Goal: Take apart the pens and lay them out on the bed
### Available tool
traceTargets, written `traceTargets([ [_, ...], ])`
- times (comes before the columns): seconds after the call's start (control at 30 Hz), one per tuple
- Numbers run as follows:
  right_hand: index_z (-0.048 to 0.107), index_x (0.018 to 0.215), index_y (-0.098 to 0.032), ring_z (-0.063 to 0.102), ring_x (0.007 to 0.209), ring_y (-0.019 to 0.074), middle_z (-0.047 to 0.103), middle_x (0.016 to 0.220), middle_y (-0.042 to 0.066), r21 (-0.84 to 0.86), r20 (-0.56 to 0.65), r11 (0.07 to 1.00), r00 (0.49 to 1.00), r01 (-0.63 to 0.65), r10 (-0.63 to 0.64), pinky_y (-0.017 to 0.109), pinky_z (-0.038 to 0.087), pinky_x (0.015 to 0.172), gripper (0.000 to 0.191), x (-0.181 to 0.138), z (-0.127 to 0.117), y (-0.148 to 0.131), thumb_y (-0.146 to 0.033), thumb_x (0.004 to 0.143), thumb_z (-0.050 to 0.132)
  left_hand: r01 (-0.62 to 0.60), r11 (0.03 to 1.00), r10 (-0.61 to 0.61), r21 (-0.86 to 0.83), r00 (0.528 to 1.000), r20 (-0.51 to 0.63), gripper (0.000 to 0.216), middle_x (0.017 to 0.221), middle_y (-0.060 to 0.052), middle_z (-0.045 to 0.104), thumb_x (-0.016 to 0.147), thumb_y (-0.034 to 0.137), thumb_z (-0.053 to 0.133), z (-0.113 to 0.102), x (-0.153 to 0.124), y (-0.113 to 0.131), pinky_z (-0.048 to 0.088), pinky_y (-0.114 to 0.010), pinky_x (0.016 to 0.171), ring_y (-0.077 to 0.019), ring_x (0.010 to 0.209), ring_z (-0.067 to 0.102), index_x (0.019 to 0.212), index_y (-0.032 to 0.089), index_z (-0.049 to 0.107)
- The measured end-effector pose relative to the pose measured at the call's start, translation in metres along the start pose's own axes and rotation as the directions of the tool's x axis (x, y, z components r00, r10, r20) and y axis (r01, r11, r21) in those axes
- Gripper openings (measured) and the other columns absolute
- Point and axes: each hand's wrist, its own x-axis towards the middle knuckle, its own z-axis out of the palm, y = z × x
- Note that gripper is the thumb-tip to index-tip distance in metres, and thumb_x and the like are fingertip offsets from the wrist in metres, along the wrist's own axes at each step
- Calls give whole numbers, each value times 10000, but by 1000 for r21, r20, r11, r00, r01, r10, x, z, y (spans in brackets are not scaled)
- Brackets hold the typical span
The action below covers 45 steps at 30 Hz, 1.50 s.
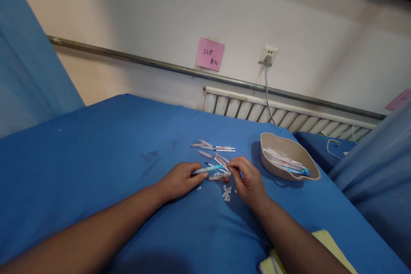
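The left hand (180, 180) lies knuckles-up on the blue table (96, 158), thumb and forefinger closed on the back end of a pale blue pen (208, 169), which lies nearly level just above the cloth and points toward the right hand (248, 180). Resting the palm on the cloth probably steadies the pen. The right hand's fingers are pinched tight just at the pen's tip. Whether they grip the tip itself or some small piece there cannot be told. Just behind the pen lies a loose scatter of pen parts (213, 149), and a few white bits (227, 193) lie between the wrists, all within easy reach of either hand. A beige dish (290, 174) holding more pens sits near the right hand, apart from the scatter, likely to keep the two lots separate. On the wall behind are a pink note (210, 53), a socket (268, 55) and a radiator (244, 111).
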Motion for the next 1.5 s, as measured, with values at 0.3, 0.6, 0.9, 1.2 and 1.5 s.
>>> traceTargets([
  [0.3, 573, 876, -207, 577, 752, 160, 600, 823, 46, -7, 75, 999, 996, -41, 41, 279, 459, 706, 144, 0, 0, 1, -192, 906, 433, -2, 999, 2, 48, 1000, 5, 339, 610, 20, 548, 846, 462, 445, 0, -1, 0, 264, -220, 525, -135, 574, 470, 724, 182, 593],
  [0.6, 561, 861, -206, 609, 600, 143, 626, 664, -13, 281, 56, 907, 949, -314, 311, 267, 494, 618, 109, -4, 10, 1, -312, 858, 535, -2, 1000, 2, 9, 1000, 8, 351, 607, 17, 539, 843, 470, 441, 2, -2, 0, 262, -221, 512, -137, 571, 472, 720, 180, 595],
  [0.9, 580, 761, -183, 599, 597, 139, 631, 640, -2, 377, 82, 845, 923, -379, 377, 266, 488, 610, 173, -4, 13, -1, -337, 837, 560, -56, 998, 54, 33, 997, 56, 351, 666, 4, 565, 873, 465, 410, 1, -3, 3, 292, -223, 544, -145, 607, 485, 785, 184, 600],
  [1.2, 546, 992, -188, 582, 596, 130, 617, 685, -10, 491, 90, 782, 915, -385, 394, 254, 470, 595, 242, 2, 6, 8, -390, 882, 469, -72, 990, 77, -118, 996, 40, 375, 815, -13, 606, 896, 474, 374, 0, -4, 9, 366, -233, 652, -161, 740, 524, 941, 179, 601],
  [1.5, 619, 814, -189, 564, 721, 134, 628, 799, 25, -205, 433, 966, 871, -156, 233, 229, 396, 653, 90, -2, -2, 24, -224, 845, 543, 11, 964, -17, -267, 1000, -20, 389, 655, 32, 507, 884, 510, 370, -2, 0, 2, 345, -217, 570, -129, 620, 447, 859, 167, 550],
])
